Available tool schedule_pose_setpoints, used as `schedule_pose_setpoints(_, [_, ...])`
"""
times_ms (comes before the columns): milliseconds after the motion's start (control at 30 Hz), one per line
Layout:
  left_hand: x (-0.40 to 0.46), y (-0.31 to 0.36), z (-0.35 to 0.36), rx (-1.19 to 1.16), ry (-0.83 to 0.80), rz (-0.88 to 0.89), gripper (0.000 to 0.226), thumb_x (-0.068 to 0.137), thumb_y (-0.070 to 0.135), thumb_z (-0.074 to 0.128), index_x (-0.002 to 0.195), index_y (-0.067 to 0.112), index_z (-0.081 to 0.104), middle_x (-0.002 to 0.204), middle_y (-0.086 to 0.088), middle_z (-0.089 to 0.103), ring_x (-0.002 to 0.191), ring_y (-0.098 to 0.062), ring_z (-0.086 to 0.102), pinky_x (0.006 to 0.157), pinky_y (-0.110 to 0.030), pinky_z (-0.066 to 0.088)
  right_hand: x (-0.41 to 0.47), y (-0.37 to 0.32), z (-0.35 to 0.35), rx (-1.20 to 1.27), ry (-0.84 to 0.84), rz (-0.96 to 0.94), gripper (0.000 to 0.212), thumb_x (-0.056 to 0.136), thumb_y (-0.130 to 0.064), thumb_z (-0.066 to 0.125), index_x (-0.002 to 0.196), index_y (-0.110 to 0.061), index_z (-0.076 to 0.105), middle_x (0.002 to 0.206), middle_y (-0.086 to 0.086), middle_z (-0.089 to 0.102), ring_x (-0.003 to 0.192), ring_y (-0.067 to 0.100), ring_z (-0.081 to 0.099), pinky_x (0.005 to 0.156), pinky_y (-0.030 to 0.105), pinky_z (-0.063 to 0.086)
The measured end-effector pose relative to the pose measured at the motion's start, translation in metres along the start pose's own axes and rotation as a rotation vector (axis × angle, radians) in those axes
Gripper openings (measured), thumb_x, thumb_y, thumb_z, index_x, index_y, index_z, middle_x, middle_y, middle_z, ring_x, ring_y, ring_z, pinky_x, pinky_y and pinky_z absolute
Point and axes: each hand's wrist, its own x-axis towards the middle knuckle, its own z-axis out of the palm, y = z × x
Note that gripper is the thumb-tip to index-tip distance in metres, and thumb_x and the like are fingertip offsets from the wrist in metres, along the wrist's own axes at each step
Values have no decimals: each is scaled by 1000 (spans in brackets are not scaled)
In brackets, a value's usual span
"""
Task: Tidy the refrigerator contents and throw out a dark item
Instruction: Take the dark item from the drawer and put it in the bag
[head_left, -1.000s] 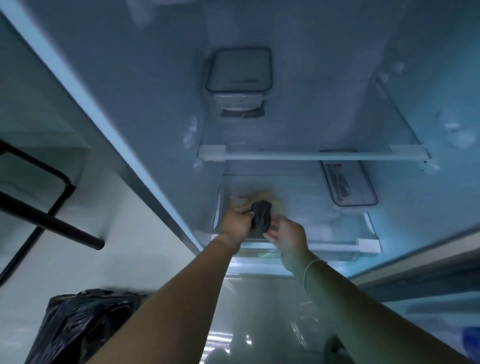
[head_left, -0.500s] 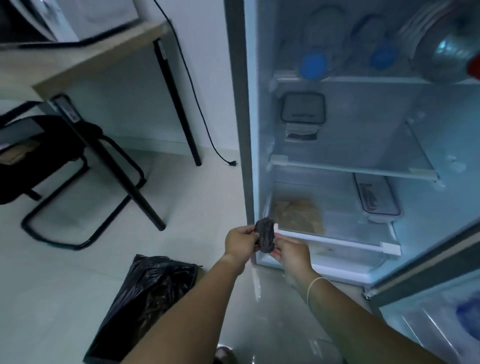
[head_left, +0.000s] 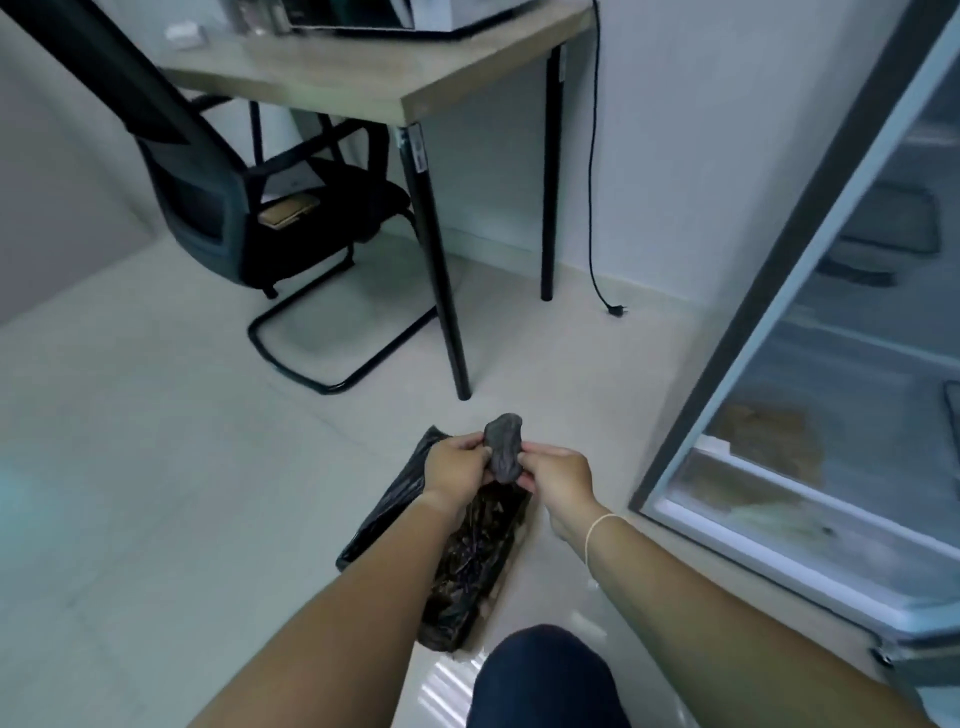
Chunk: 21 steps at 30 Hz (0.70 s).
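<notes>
Fingers of left hand (head_left: 457, 464) and right hand (head_left: 558, 474) pinch dark item (head_left: 503, 453) (no readable label) above black bag (head_left: 467, 561).

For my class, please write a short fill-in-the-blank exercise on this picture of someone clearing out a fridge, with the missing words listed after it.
1. The dark item is held by ____ hands, the left hand and the right hand.
2. The hands hold it above a ____ plastic bag lying on the floor.
3. The refrigerator door stands ____.
4. The chair is tucked under the ____.

Missing words: both; black; open; table
</notes>
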Motion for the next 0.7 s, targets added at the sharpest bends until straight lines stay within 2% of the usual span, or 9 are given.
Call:
schedule_pose_setpoints(33, [0, -1, -11, -16, 23, -9, 29, 91, -8, 46, 116, -6, 61, 98, -16, 63, 70, -20, 61, 60, -18, 56, -1, 4, 11, -36, -11, 9, 29, 85, 8, 52, 111, 7, 64, 110, 25, 67, 101, 34, 65, 89, 35, 55])
schedule_pose_setpoints(100, [1, -4, -33, -26, 87, -39, 31, 90, -6, 50, 120, -6, 58, 93, -15, 63, 62, -15, 57, 57, -18, 54, -3, 14, 29, -144, -20, 31, 27, 83, 0, 58, 107, 0, 69, 100, 16, 71, 85, 25, 68, 91, 36, 55])
schedule_pose_setpoints(200, [3, -7, -53, 3, 152, -81, 32, 88, -3, 54, 120, -4, 58, 71, -8, 60, 55, -14, 54, 52, -17, 52, -6, 17, 43, -190, -22, 41, 23, 84, -2, 58, 104, -2, 69, 74, 5, 65, 61, 12, 58, 72, 26, 55])
schedule_pose_setpoints(267, [5, -5, -58, 7, 165, -86, 32, 88, -4, 53, 119, -5, 57, 65, -7, 56, 54, -15, 52, 57, -21, 52, -9, 12, 47, -191, -20, 30, 23, 85, -1, 56, 106, -2, 67, 66, 2, 58, 57, 12, 53, 72, 29, 55])
schedule_pose_setpoints(333, [4, 1, -58, 3, 151, -82, 33, 88, -2, 53, 120, -5, 57, 65, -7, 56, 56, -15, 52, 64, -24, 52, -11, 7, 47, -211, -5, 10, 24, 85, -2, 56, 107, -1, 67, 65, 2, 57, 57, 13, 53, 81, 35, 56])
schedule_pose_setpoints(467, [-3, 18, -44, 15, 102, -46, 34, 87, -1, 53, 121, -2, 57, 67, -5, 56, 56, -15, 52, 66, -24, 51, -15, -9, 30, -184, 16, -26, 24, 86, 0, 54, 107, 0, 66, 66, 0, 55, 57, 14, 51, 64, 22, 49])
schedule_pose_setpoints(600, [-13, 39, -19, 23, 46, 1, 34, 88, 1, 54, 122, -1, 55, 68, -7, 55, 56, -17, 52, 61, -24, 49, -24, -31, 2, -167, 50, -81, 19, 84, 2, 53, 95, -3, 67, 63, 2, 51, 54, 17, 47, 59, 23, 45])
schedule_pose_setpoints(700, [-22, 60, 9, 34, -14, 65, 35, 89, -1, 54, 124, -5, 54, 74, -6, 54, 62, -16, 52, 65, -24, 51, -29, -56, -29, -151, 101, -131, 15, 84, -1, 55, 93, -7, 66, 64, 2, 54, 55, 17, 50, 64, 27, 50])
